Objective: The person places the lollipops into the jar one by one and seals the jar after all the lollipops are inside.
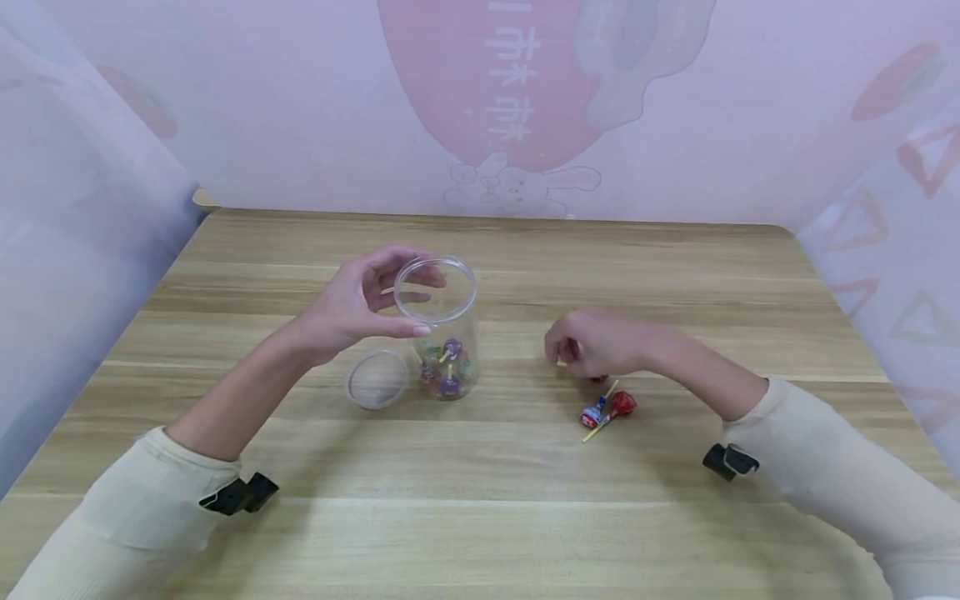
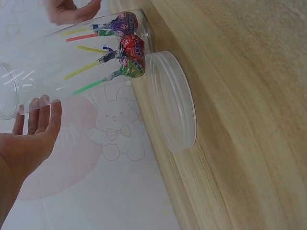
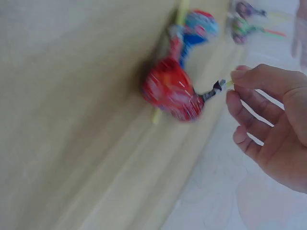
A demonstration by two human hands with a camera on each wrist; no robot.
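Head view: wooden surface (image 1: pixel 525 500), largest item. Clear jar (image 1: pixel 442 329) upright left of centre, mouth open, lid off; several wrapped lollipops (image 1: pixel 447 367) heaped at its bottom, sticks pointing up toward the mouth. Left hand (image 1: pixel 360 300) at jar rim, fingers spread and relaxed, fingertips at the glass, not clamped. Clear lid (image 1: pixel 377 379) flat on surface, just beside jar base. Right hand (image 1: pixel 592 342) right of jar, low over surface, pinching stick of a red lollipop (image 3: pixel 175 96). Two loose lollipops (image 1: pixel 607 408) lying on surface near that hand.
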